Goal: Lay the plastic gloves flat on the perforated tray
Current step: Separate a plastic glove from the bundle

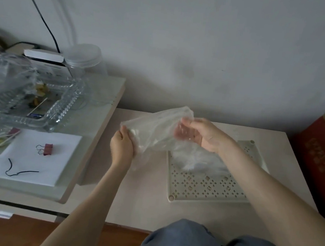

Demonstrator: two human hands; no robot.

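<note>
A clear plastic glove [157,126] is stretched in the air between both hands, above the low table. My left hand [122,145] grips its lower left end. My right hand [202,134] holds its upper right part, fingers showing through the film. Below them lies the cream perforated tray [201,188], and more clear plastic [197,160] rests crumpled on the tray's far half. My right forearm crosses over the tray's right side.
A higher side table at left carries a glass tray [59,109], a clear jar [84,59], white paper [35,156] with a red binder clip [47,149] and cables. A red cardboard box [321,154] stands at right. My knees [195,245] are at the bottom.
</note>
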